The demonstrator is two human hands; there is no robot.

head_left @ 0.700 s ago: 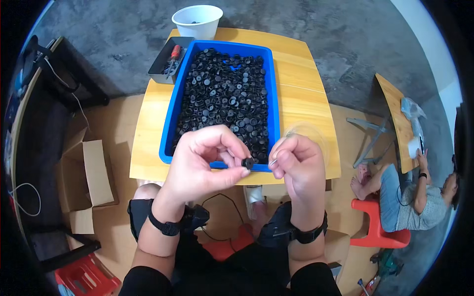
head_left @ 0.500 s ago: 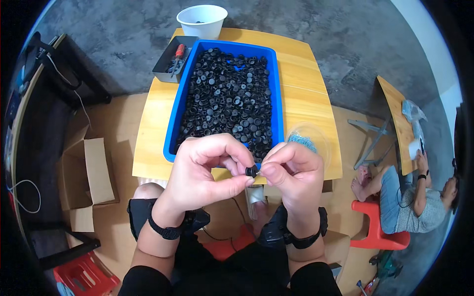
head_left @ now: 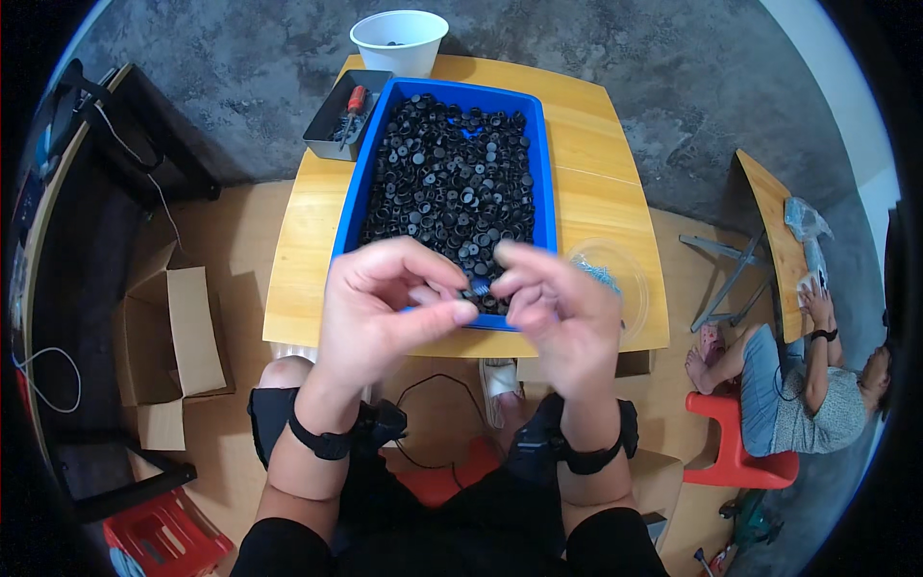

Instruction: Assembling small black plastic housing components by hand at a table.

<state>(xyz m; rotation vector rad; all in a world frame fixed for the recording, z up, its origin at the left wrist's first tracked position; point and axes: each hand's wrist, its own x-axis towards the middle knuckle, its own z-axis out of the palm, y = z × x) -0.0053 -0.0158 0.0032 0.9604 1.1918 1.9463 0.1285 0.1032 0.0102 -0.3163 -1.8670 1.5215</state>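
Right hand [head_left: 569,313] is now farther off the left hand [head_left: 375,303] than before, blurry and spread. Wooden table [head_left: 601,188] has a blue tray [head_left: 546,192] full of black caps [head_left: 447,183], and the left hand's pinching one small dark piece [head_left: 470,295] above the tray's near end.

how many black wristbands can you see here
3: the wearer's left-wrist band, right-wrist band, and a third band on the seated co-worker, whose other wrist may hide another.
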